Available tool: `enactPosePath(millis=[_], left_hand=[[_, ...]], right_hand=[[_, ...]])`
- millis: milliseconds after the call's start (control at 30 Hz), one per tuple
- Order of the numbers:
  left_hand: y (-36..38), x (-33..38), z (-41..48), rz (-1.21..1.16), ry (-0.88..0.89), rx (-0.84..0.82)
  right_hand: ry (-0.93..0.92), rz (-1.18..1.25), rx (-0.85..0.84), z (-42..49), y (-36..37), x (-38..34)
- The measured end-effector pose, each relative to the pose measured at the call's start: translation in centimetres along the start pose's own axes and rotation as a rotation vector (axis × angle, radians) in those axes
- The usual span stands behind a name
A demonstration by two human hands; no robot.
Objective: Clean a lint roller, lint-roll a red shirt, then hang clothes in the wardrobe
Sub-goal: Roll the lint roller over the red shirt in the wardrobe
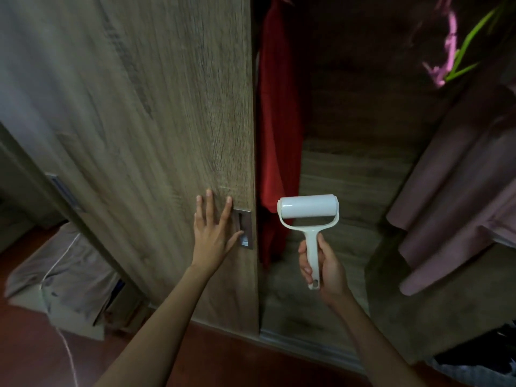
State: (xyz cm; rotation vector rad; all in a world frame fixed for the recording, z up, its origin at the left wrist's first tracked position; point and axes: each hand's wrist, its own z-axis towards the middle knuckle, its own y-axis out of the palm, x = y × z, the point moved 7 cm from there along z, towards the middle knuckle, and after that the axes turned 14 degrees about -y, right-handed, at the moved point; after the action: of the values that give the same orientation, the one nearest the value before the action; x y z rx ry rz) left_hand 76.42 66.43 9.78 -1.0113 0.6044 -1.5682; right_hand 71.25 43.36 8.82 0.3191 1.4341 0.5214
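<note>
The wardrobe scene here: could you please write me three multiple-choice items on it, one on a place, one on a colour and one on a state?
1. Where does the red shirt hang?
A. Inside the wardrobe, just right of the door
B. On the floor
C. Over the left arm

2. What colour is the lint roller?
A. Blue
B. White
C. Black

3. What is the left hand doing?
A. Gripping the roller
B. Resting spread on the door by its handle
C. Holding a hanger

Answers: 1 A, red cloth shows in the opening; 2 B, drum and handle are white; 3 B, the right hand holds the roller.
</note>
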Motion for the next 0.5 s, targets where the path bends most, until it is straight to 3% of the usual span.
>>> enactPosePath(millis=[500], left_hand=[[-0.6,-2.5,0.5,0.013,-0.012,0.015]], right_hand=[[0.0,0.006,0.027,0.5,1.1,-0.3]])
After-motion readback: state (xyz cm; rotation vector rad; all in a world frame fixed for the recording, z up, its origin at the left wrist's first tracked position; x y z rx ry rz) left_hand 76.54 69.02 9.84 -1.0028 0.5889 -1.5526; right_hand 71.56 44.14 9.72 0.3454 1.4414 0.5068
